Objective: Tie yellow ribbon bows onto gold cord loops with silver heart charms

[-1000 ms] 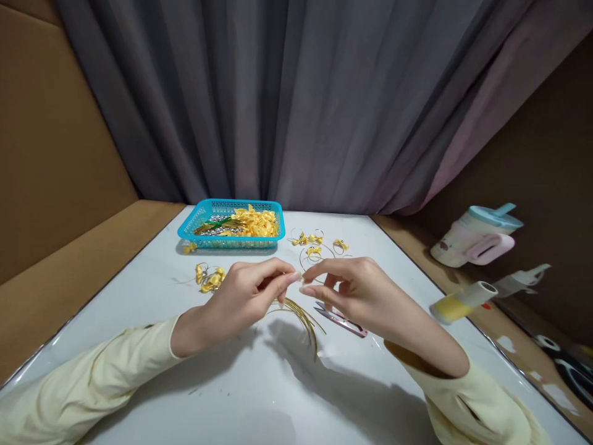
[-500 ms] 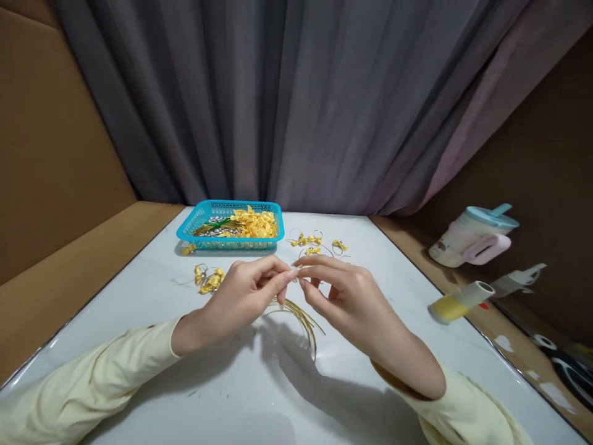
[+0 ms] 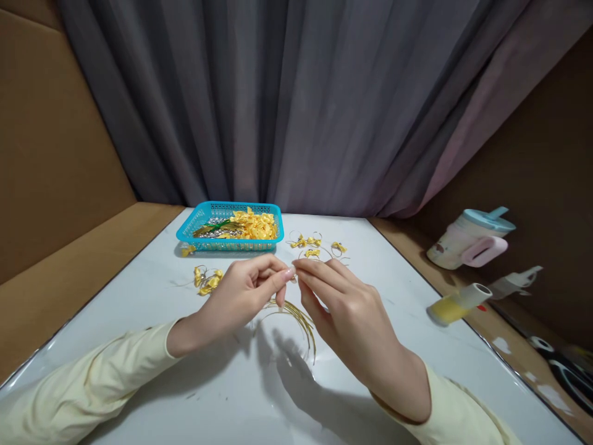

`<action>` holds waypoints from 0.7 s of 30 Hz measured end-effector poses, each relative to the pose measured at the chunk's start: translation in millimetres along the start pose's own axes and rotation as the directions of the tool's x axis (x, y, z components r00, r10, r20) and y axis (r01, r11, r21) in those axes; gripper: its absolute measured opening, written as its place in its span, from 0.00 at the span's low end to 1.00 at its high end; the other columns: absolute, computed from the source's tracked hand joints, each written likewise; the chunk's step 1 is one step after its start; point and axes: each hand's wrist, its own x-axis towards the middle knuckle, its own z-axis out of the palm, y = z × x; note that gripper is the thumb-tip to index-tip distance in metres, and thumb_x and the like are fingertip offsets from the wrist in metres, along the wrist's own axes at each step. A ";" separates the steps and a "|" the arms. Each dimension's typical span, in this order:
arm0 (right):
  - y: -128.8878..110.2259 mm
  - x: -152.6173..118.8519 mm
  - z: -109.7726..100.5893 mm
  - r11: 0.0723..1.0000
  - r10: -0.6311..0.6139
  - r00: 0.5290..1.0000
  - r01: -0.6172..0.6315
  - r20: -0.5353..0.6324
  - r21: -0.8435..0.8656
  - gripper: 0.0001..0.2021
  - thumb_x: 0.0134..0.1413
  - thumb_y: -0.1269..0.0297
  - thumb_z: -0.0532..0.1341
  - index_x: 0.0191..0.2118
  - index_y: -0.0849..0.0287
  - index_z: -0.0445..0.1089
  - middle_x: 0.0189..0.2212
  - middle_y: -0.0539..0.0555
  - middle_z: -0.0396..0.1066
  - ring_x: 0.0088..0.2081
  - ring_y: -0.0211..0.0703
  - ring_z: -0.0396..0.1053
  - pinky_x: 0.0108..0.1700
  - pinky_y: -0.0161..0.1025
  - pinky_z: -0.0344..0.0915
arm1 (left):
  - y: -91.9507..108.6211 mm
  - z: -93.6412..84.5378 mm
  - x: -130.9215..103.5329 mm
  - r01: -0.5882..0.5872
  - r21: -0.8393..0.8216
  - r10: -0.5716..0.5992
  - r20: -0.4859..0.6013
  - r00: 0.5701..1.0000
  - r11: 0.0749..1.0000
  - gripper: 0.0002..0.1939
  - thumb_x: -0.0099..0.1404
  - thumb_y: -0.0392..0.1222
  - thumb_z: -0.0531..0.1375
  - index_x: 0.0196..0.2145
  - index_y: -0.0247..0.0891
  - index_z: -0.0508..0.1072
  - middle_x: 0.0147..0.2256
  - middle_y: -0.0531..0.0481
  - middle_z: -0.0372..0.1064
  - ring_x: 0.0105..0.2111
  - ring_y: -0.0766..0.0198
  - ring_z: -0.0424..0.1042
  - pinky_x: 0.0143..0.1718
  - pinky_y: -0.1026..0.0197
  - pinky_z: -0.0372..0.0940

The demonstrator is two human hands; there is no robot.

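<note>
My left hand (image 3: 243, 293) is pinched closed above the middle of the white table (image 3: 185, 395), and its fingertips meet those of my right hand (image 3: 349, 300). Whatever lies between the fingertips is too small and hidden to name. My right hand's fingers are bent and pressed together. Beneath the hands lies a curved bundle of gold wires (image 3: 301, 321). Yellow bows on thin wire loops (image 3: 210, 282) rest left of my left hand. More yellow bows with loops (image 3: 312, 241) lie beyond my right hand.
A blue basket (image 3: 231, 246) at the back left holds yellow bows, silvery pieces and a green-tied bundle. At the right are a lidded cup (image 3: 472, 238), a yellow roll (image 3: 456, 306), a clear bottle (image 3: 514, 282) and black-handled scissors (image 3: 572, 377). A grey curtain (image 3: 315, 111) hangs behind.
My right hand has turned, its fingers drawing closer together and its wrist shifting slightly left. My left hand stays nearly in place, still pinching.
</note>
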 end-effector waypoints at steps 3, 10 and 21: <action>1.3 0.1 0.4 0.999 0.012 1.000 -0.013 0.014 0.038 0.11 0.60 0.73 0.52 0.37 0.63 0.71 0.41 0.53 0.73 0.36 0.43 0.67 0.37 0.41 0.66 | -4.8 -0.8 -0.2 -0.053 0.111 0.053 0.001 0.999 0.992 0.12 0.66 0.41 0.52 0.27 0.35 0.66 0.18 0.58 0.61 0.16 0.74 0.55 0.17 0.70 0.51; 3.8 -0.7 0.4 0.990 0.067 0.996 -0.074 0.062 0.121 0.10 0.58 0.74 0.52 0.36 0.63 0.71 0.39 0.55 0.72 0.38 0.44 0.68 0.42 0.42 0.67 | -22.8 4.1 -9.4 -0.371 0.635 0.473 0.011 0.881 0.677 0.13 0.67 0.38 0.52 0.48 0.32 0.65 0.22 0.55 0.67 0.19 0.71 0.65 0.23 0.69 0.61; -0.8 -0.1 1.1 0.990 0.071 0.986 -0.087 0.149 0.107 0.12 0.58 0.74 0.50 0.37 0.65 0.71 0.37 0.57 0.72 0.38 0.46 0.68 0.40 0.43 0.68 | -28.4 8.1 -13.7 -0.472 0.876 0.696 0.278 0.662 0.099 0.14 0.66 0.29 0.50 0.49 0.20 0.62 0.25 0.46 0.74 0.21 0.65 0.71 0.19 0.64 0.65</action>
